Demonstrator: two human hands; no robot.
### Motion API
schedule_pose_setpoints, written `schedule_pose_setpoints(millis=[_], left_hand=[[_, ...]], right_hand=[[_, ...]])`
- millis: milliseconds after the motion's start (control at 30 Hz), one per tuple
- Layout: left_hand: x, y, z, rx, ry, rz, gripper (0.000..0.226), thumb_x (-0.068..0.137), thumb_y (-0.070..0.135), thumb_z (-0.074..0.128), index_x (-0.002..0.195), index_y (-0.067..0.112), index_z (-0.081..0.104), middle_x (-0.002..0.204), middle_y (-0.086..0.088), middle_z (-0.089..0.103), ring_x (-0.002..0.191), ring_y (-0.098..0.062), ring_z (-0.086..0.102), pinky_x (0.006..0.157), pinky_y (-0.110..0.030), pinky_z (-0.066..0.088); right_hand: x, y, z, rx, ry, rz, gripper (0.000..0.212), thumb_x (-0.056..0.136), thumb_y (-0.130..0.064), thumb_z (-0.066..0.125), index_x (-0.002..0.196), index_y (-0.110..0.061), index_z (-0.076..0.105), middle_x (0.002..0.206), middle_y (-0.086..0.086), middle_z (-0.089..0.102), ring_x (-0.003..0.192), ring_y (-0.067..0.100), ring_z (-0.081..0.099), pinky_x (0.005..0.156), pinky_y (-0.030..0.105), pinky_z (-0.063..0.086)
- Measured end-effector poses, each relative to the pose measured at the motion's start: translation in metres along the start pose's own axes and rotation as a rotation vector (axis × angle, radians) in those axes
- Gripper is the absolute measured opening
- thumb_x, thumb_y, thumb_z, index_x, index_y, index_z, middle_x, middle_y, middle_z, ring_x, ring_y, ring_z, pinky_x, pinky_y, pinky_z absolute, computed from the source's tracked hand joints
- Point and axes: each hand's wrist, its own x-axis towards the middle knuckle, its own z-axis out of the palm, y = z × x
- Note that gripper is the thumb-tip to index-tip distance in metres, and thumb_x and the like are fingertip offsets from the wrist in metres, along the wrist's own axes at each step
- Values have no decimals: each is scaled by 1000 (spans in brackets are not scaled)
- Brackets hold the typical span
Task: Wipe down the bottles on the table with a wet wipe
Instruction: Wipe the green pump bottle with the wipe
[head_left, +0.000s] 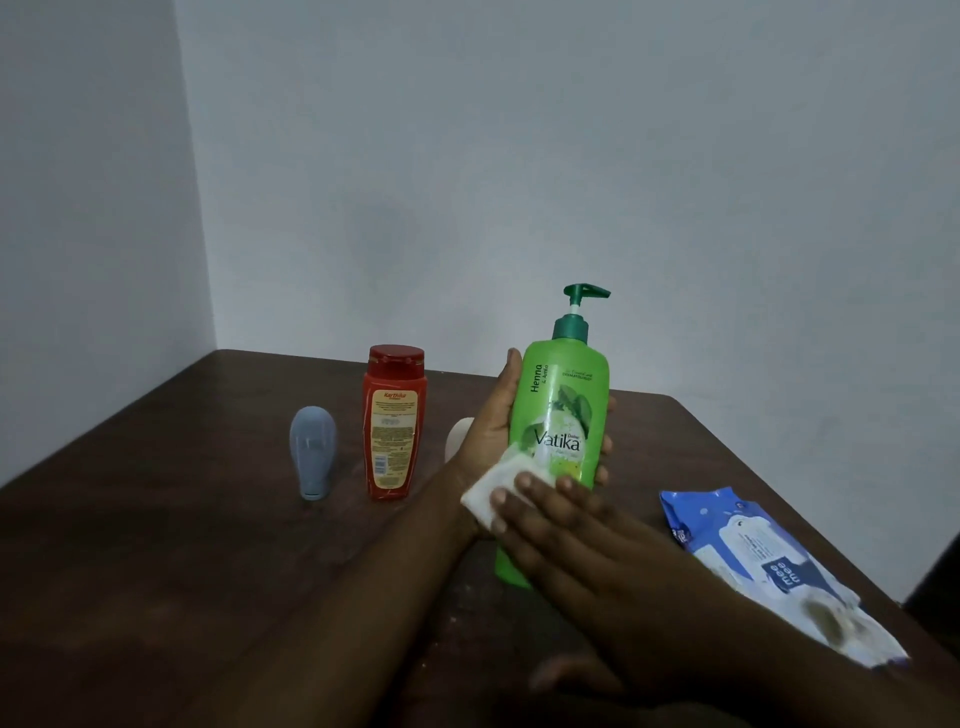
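red bottle (393, 426) and grey bottle (312, 452) stand left of centre on the table (156, 545), wipe pack (753, 551) lower right. at centre the left hand (491, 415) grips the green bottle (563, 410); the right hand (582, 540), fingers straight, presses a wipe (491, 488) against it.

**Bottles and wipe: items on hand**

1. Green pump bottle (563, 415): "Vatika" label facing me, dark green pump head on top, nozzle pointing right. Near upright, gripped round its middle by my left hand (491, 415).
2. Wet wipe (493, 488): white, folded into a small pad. Pressed to the green bottle's lower front under the flat fingers of my right hand (571, 530).
3. Red bottle (394, 426): red cap, orange printed label. Upright, left of my left hand, apart from it.
4. Grey-blue bottle (312, 452): rounded top, narrow foot. Upright, left of the red one, farthest from my left hand.
5. Pale bottle (457, 436): mostly hidden behind my left wrist.
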Motion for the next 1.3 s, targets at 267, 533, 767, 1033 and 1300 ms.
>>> schedule_pose_setpoints(millis=[267,533,767,1033,1300], left_hand=[[3,-2,3,34,-45,-18,97,75,92,46,126,14,71,122,-9,70,106,-16,59,85,-27,51],[2,-11,6,-66,151,144,69,98,73,43,111,14,78,103,-5,75,94,-17,72,89,-34,55],[-1,-11,6,-74,134,167,72,98,72,44,115,11,77,107,-9,76,98,-20,74,95,-36,55],[0,-5,6,-32,-4,82,99,79,88,44,134,7,57,117,-20,72,92,-33,74,85,-46,59],[-2,-13,13,-23,251,196,72,102,69,36,90,18,86,89,-5,80,82,-16,78,79,-30,62]], right_hand=[[0,5,-3,-23,42,-33,87,99,-73,35,154,-6,42,161,17,38,154,33,28,126,52,23],[28,62,-14,25,-15,220,90,102,-72,22,160,-4,28,168,16,24,158,31,16,127,52,18],[37,39,-10,76,-35,351,96,99,-76,17,160,-2,28,168,19,21,158,34,14,127,51,19],[11,-47,9,-80,-19,283,94,83,-72,68,142,1,57,151,23,51,143,38,44,114,50,36],[52,47,-19,78,-72,584,96,97,-75,10,163,-5,17,171,17,12,159,32,9,129,48,10]])
